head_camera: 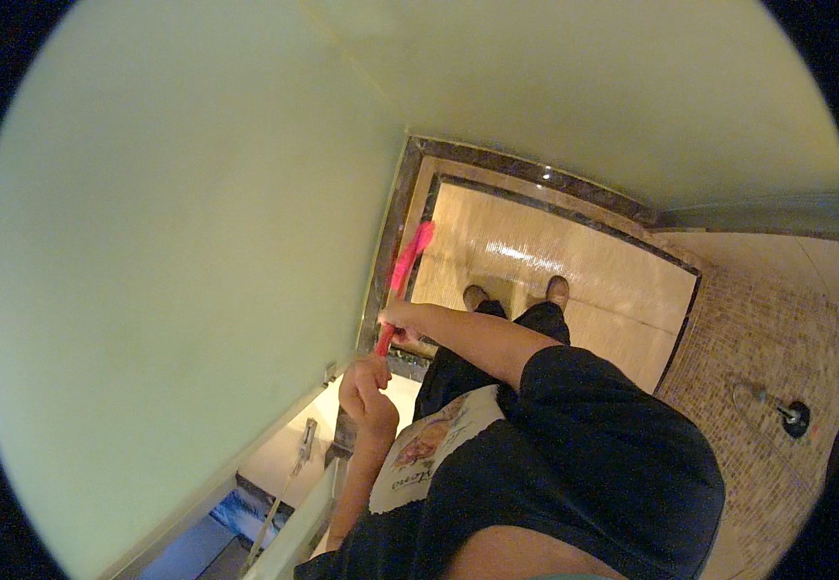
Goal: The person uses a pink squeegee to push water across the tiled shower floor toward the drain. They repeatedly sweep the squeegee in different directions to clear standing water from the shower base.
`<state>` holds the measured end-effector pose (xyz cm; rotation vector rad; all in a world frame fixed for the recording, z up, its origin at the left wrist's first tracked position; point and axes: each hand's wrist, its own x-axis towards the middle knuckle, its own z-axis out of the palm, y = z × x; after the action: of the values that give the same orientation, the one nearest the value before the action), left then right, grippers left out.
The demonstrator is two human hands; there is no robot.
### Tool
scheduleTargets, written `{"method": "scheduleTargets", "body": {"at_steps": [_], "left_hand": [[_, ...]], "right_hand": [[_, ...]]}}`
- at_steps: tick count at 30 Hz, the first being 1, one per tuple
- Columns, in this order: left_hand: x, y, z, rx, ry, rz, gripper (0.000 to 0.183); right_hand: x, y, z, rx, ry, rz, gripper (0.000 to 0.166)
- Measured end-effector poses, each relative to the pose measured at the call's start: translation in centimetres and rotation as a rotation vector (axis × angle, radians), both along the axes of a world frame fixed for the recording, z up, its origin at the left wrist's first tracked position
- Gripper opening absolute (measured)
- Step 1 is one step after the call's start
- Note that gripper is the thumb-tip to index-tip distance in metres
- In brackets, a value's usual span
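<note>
My right hand (403, 320) is wrapped around the red handle of a long tool with a bright pink head (412, 254), whose exact kind is hard to tell from above. My left hand (367, 384) is closed around the handle's lower end, nearer my body. The tool slants away from me, with its pink end over the dark stone border at the floor's left edge. Beside it rises a smooth pale green panel (194, 239). Whether the pink head touches the panel cannot be made out.
I stand on a ribbed beige floor (571, 246) bordered by dark stone. A second pale green panel (571, 87) meets the first at a corner. To the right, a mosaic-tiled wall (746, 341) carries a metal fitting (794, 417). A small metal bracket (329, 373) sits on the left panel's edge.
</note>
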<state>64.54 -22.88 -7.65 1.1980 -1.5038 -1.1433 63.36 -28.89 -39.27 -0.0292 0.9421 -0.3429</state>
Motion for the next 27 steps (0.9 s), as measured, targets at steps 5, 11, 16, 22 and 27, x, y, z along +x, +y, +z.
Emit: {"method": "scheduleTargets", "body": {"at_steps": [5, 11, 16, 22, 27], "left_hand": [[-4.0, -1.6, 3.4, -0.104, 0.039, -0.352, 0.026], [-12.5, -0.5, 7.2, -0.060, 0.181, -0.913, 0.018], [-20.0, 1.4, 4.0, -0.024, 0.356, -1.305, 0.018], [-29.0, 3.6, 0.9, -0.040, 0.314, -1.432, 0.024], [-29.8, 3.1, 0.2, -0.012, 0.025, -1.414, 0.031]], "right_hand": [[-9.7, 0.7, 13.0, -0.046, -0.040, -0.397, 0.013], [-22.1, 7.9, 17.5, 0.084, 0.002, -1.054, 0.006], [-32.3, 15.2, 17.5, 0.005, 0.186, -1.368, 0.003], [-41.0, 20.0, 13.6, -0.048, 0.365, -1.530, 0.008], [-40.5, 18.9, 10.3, 0.019, 0.147, -1.490, 0.007]]}}
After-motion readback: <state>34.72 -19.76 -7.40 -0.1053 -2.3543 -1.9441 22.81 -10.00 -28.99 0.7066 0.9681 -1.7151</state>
